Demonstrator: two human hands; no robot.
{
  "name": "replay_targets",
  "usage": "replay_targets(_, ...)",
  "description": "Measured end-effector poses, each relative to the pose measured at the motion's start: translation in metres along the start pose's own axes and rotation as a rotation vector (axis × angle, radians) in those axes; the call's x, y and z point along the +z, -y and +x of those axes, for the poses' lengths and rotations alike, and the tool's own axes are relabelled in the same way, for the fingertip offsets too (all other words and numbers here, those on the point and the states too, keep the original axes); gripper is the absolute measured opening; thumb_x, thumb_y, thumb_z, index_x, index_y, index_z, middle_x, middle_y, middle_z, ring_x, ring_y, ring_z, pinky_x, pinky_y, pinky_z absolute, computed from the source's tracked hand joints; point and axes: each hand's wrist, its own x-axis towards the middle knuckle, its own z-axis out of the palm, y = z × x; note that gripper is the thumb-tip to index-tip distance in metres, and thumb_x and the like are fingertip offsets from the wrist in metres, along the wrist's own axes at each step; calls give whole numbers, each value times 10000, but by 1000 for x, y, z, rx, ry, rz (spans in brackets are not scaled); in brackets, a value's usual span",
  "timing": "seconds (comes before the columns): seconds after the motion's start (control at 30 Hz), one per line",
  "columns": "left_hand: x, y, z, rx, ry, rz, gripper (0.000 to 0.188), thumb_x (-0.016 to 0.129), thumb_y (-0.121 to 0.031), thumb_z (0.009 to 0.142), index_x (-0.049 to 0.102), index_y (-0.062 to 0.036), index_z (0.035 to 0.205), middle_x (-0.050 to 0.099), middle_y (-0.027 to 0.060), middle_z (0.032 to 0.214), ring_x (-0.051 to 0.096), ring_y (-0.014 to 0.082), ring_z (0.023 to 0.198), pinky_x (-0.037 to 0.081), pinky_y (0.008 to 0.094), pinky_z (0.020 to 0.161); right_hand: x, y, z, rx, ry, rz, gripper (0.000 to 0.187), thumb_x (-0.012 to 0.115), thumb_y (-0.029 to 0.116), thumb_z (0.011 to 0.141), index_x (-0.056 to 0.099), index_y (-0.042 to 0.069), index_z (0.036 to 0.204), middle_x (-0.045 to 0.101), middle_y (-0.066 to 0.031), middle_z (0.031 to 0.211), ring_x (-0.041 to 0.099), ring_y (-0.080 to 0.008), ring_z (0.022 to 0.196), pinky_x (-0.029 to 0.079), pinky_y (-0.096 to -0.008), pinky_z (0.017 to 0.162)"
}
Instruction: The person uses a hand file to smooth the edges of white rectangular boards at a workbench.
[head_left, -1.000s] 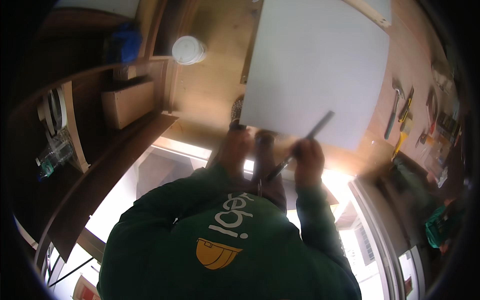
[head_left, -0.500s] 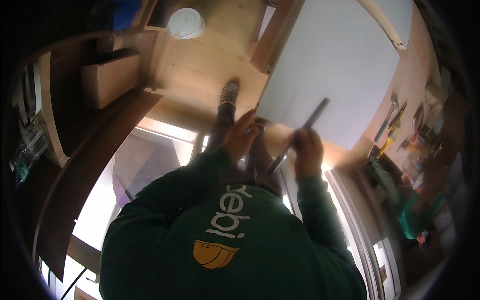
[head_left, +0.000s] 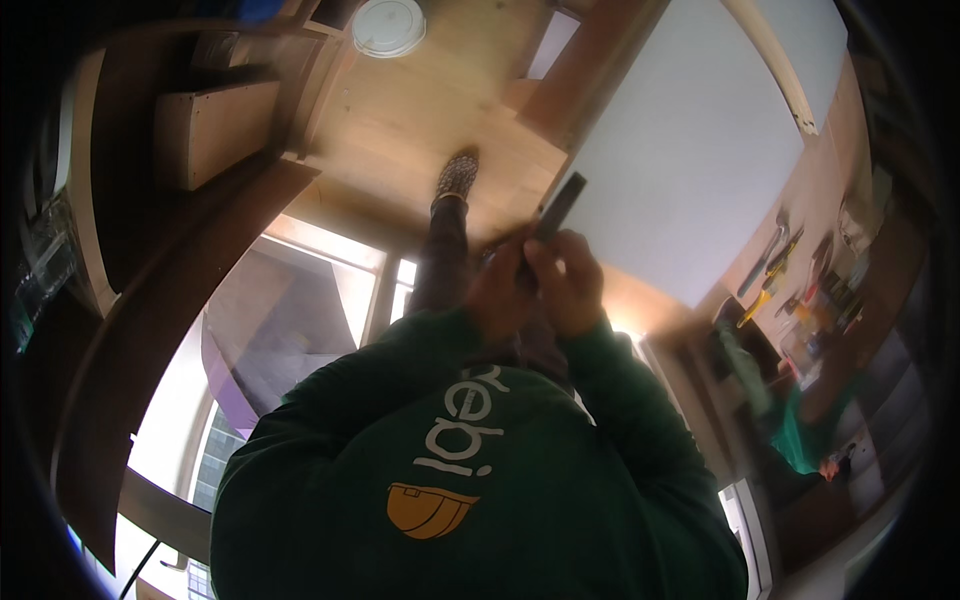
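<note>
A dark, narrow bar-shaped tool point(head_left: 563, 208) slants up in front of my body, its upper end sticking out past my fingers. My right hand point(head_left: 573, 285) is closed on it, thumb and fingers pinched along its side. My left hand point(head_left: 500, 292) is closed around its lower part, close against my right hand. Fingers and sleeves hide the tool's lower end, and blur keeps its exact kind from showing. Just beyond the hands to the right lies a large pale panel point(head_left: 690, 150).
A white round lidded bucket point(head_left: 389, 27) stands on the wooden floor point(head_left: 420, 110) ahead. Left is a wooden box point(head_left: 220, 130). Along the right bench lie a hammer-like tool point(head_left: 764, 256), a yellow-handled tool point(head_left: 756, 305) and clutter. A curved wooden strip point(head_left: 775, 60) crosses the panel.
My right hand has brought the tool left and inward, more upright. My left hand, open and apart before, has closed on its lower part. The view has shifted slightly.
</note>
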Motion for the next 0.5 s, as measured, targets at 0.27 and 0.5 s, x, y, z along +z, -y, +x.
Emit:
replay_targets(0.27,-62,17,14,-213,-150,99,398,490,-330,1065,540,-30,1321,666,124,1039,619,252,876,513,362,821,-90,-47,160,-491,-523,-727,507,667,316,964,543,80,1395,467,-199,1434,364,-378,1365,366,-482,1108)
replay_targets(0.5,-59,43,5,-167,-141,271,392,457,-386,1072,595,-35,1181,598,78,897,560,201,804,488,355,734,-120,-90,206,-384,-481,-957,677,403,593,995,384,192,1540,229,-173,1643,180,-351,1521,69,-540,1239)
